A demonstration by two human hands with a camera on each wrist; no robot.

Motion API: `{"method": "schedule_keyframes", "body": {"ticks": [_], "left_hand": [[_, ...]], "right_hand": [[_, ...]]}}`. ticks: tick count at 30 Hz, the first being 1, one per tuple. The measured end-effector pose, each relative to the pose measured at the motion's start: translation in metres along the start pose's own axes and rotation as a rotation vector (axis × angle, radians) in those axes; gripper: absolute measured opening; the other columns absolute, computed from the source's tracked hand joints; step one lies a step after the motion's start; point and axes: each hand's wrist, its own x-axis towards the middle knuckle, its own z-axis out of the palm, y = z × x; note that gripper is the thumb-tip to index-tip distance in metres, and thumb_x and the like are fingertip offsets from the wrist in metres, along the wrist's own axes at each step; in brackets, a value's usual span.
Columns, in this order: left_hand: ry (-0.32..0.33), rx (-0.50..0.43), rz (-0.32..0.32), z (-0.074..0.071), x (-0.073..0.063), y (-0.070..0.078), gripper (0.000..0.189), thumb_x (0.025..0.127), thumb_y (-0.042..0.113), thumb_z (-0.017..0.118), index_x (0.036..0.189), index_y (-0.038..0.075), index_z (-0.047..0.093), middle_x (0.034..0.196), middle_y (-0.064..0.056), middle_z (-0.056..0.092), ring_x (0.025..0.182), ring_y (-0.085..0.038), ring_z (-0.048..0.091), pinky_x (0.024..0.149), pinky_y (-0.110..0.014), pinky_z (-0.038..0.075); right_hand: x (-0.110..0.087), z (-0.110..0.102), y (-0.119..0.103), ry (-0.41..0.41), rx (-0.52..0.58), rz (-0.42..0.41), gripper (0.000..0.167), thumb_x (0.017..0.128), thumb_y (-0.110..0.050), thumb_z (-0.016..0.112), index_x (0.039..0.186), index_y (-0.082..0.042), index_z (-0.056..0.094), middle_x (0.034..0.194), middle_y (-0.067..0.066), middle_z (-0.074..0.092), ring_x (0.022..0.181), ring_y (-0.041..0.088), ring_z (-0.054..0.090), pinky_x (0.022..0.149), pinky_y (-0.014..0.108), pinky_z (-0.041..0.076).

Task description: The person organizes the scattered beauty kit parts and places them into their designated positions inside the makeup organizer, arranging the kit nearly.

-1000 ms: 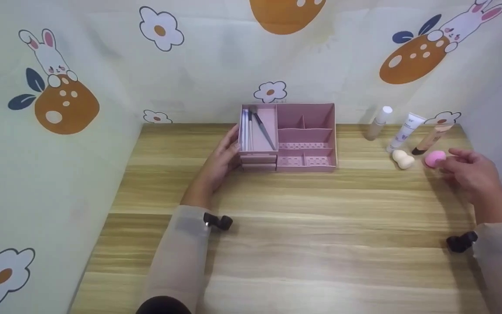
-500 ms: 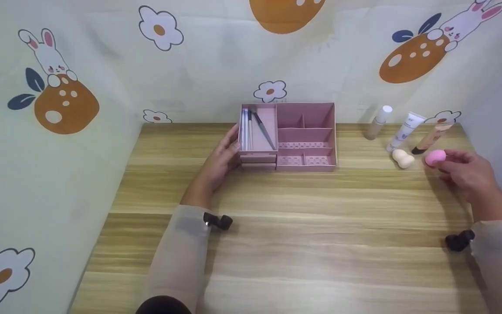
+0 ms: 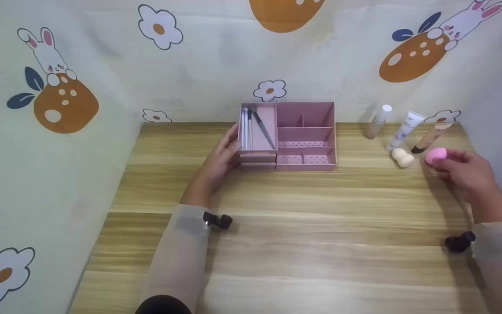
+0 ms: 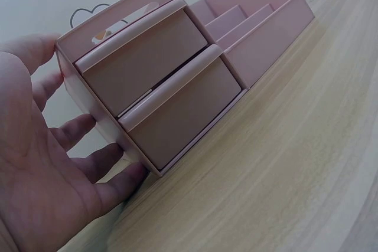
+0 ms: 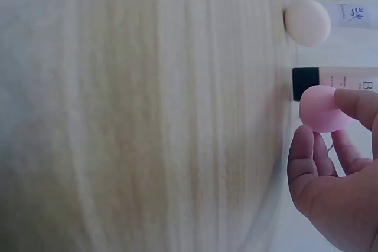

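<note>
A pink makeup sponge is pinched between the thumb and fingers of my right hand; in the right wrist view the sponge appears just off the tabletop. My left hand rests against the left side of a pink desktop organizer. The left wrist view shows its fingers fairly straight, fingertips touching the side wall beside two closed drawers. Several slim white-handled sticks and a dark makeup brush lie in the organizer's top left tray. Its right half has stepped compartments.
A cream makeup sponge stands left of the pink one. Behind them are a white-capped bottle, a white tube and a beige tube with a black cap. A patterned wall covering borders the wooden table.
My right hand has closed its thumb and fingers on the pink sponge and raised it slightly. The left hand stays against the organizer.
</note>
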Motion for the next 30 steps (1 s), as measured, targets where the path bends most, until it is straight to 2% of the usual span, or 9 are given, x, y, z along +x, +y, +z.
{"method": "schedule_keyframes", "body": {"ticks": [3, 5, 12, 16, 21, 25, 30], "left_hand": [[0.001, 0.001, 0.001, 0.0, 0.0, 0.0, 0.057, 0.11, 0.041, 0.057, 0.163, 0.05, 0.037, 0.179, 0.009, 0.026, 0.162, -0.028, 0.036, 0.131, -0.054, 0.036], [0.003, 0.006, -0.001, 0.0, 0.0, 0.0, 0.057, 0.11, 0.041, 0.057, 0.162, 0.051, 0.038, 0.179, 0.01, 0.025, 0.162, -0.028, 0.036, 0.131, -0.055, 0.036], [0.006, 0.023, -0.007, -0.001, -0.001, 0.001, 0.056, 0.109, 0.043, 0.058, 0.161, 0.054, 0.039, 0.179, 0.009, 0.026, 0.161, -0.031, 0.037, 0.13, -0.057, 0.036], [0.006, 0.025, -0.007, -0.001, -0.001, 0.001, 0.056, 0.109, 0.044, 0.057, 0.161, 0.054, 0.038, 0.178, 0.008, 0.026, 0.161, -0.031, 0.038, 0.129, -0.057, 0.037], [-0.016, -0.023, 0.009, 0.001, 0.001, 0.0, 0.057, 0.111, 0.038, 0.056, 0.163, 0.049, 0.037, 0.179, 0.006, 0.026, 0.162, -0.029, 0.036, 0.131, -0.055, 0.034], [-0.025, -0.035, 0.017, 0.001, 0.002, -0.001, 0.057, 0.111, 0.037, 0.055, 0.165, 0.047, 0.036, 0.179, 0.006, 0.025, 0.163, -0.028, 0.034, 0.132, -0.055, 0.033], [-0.015, -0.008, 0.003, -0.001, 0.002, -0.001, 0.056, 0.111, 0.04, 0.055, 0.163, 0.05, 0.036, 0.179, 0.008, 0.024, 0.164, -0.028, 0.032, 0.132, -0.057, 0.031]], "right_hand": [[-0.005, 0.003, 0.001, -0.027, 0.099, -0.046, 0.05, 0.089, -0.03, 0.089, 0.125, -0.025, 0.055, 0.103, -0.019, 0.067, 0.092, 0.003, 0.072, 0.081, 0.022, 0.065], [-0.008, 0.006, 0.001, -0.062, 0.191, -0.073, 0.049, 0.089, -0.022, 0.089, 0.124, -0.021, 0.056, 0.103, -0.015, 0.069, 0.091, 0.005, 0.074, 0.081, 0.024, 0.066], [-0.024, 0.019, -0.004, -0.098, 0.13, -0.183, 0.042, 0.094, -0.02, 0.084, 0.126, -0.017, 0.057, 0.105, -0.017, 0.069, 0.094, 0.002, 0.07, 0.081, 0.017, 0.063], [-0.034, 0.031, -0.008, -0.108, 0.186, -0.205, 0.042, 0.094, -0.015, 0.084, 0.126, -0.015, 0.056, 0.107, -0.014, 0.068, 0.095, 0.001, 0.068, 0.081, 0.016, 0.062], [-0.046, 0.047, -0.017, -0.116, 0.207, -0.241, 0.042, 0.094, -0.015, 0.084, 0.126, -0.014, 0.057, 0.109, -0.011, 0.067, 0.093, 0.002, 0.068, 0.079, 0.018, 0.063], [-0.052, 0.06, -0.023, -0.134, 0.167, -0.268, 0.043, 0.093, -0.017, 0.085, 0.127, -0.013, 0.058, 0.113, -0.009, 0.065, 0.094, 0.003, 0.068, 0.079, 0.017, 0.063], [-0.057, 0.076, -0.032, -0.16, 0.104, -0.315, 0.042, 0.095, -0.018, 0.083, 0.129, -0.008, 0.059, 0.115, -0.009, 0.066, 0.094, 0.003, 0.07, 0.081, 0.015, 0.062]]}}
